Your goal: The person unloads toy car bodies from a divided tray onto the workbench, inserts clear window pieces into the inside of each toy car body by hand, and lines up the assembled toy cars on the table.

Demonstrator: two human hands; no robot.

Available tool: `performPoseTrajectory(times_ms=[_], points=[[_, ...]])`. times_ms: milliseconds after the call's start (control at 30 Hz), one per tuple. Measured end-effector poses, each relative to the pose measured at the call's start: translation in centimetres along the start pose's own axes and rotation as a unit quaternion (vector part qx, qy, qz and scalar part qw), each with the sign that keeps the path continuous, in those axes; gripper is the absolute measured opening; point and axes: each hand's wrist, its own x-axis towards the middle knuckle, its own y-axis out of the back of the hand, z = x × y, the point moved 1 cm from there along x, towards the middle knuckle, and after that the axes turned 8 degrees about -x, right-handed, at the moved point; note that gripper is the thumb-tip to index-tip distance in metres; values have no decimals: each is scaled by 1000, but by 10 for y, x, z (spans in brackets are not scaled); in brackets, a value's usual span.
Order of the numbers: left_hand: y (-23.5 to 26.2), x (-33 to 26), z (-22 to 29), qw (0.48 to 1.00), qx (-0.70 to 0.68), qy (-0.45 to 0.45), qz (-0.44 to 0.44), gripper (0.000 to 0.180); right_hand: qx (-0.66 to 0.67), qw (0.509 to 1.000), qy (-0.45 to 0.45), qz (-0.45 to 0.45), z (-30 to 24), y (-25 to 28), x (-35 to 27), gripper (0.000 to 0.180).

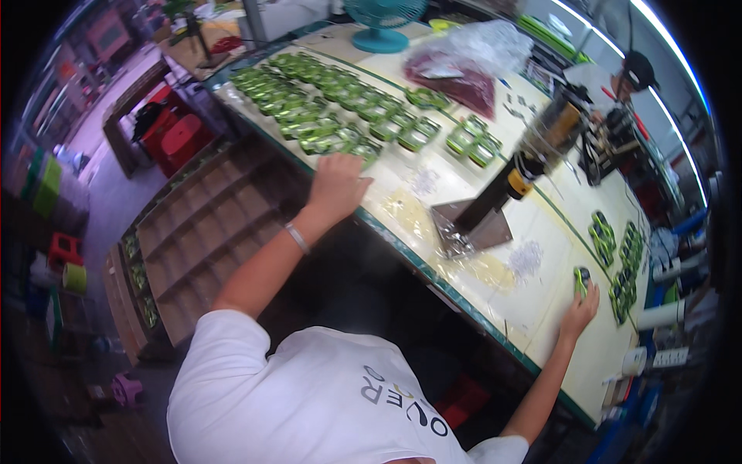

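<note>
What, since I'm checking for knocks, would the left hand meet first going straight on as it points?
Probably the nearest green packs on the table: the left hand looks right beside them, though whether it already touches one is unclear.

From where I watch, the right hand [579, 311] has one small green-and-black piece [582, 279] at its fingertips, the piece reaching away past them; I can't tell whether it touches the desk [553, 340]. Just beyond it I see similar green-and-black pieces [631, 259] lying close together in an uneven line, with a shorter cluster [600, 238] alongside. At the left hand [338, 185], I have bright green packs [328, 140] with paler patches, lying close-set in slanting rows; fingers hide part of the nearest edge, so contact is unclear.
</note>
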Motion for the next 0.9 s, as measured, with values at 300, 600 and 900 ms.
performPoseTrajectory(times_ms=[300,600,900], points=[[-1,-9,5,968,-231,71,64,15,393,914,-25,-100,-137,63,-86,21],[24,-101,82,665,-645,103,-362,13,804,355,-262,-398,-297,58,-136,65],[-37,23,14,944,-312,-95,-42,12,781,414,-294,-364,-265,59,-149,59]])
